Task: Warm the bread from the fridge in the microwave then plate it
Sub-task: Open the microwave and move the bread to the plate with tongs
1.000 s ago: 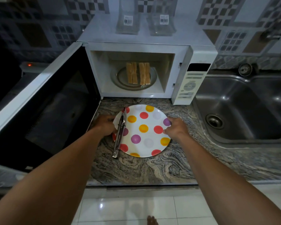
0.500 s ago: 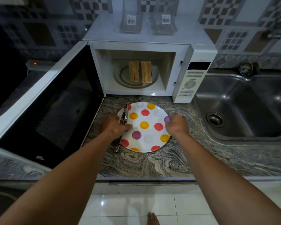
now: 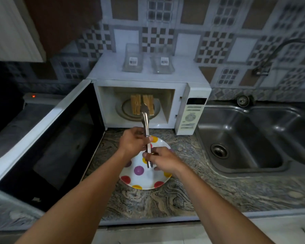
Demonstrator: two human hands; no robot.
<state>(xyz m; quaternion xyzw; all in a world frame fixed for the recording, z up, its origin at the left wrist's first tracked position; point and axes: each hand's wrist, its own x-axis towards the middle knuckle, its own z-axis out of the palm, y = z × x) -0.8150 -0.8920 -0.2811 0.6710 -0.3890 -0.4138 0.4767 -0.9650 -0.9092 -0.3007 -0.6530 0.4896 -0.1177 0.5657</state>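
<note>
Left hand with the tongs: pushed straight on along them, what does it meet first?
Probably the bread in the open microwave; the tongs held by the left hand aim straight at it. Depth unclear from one view.

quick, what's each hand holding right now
left hand: grips the tongs around the middle
right hand: pinches the tongs near the back end

dim, bluish light (brightest inside the microwave (image 3: 136, 106)); soft blur, edges bowed by the wide lens.
</note>
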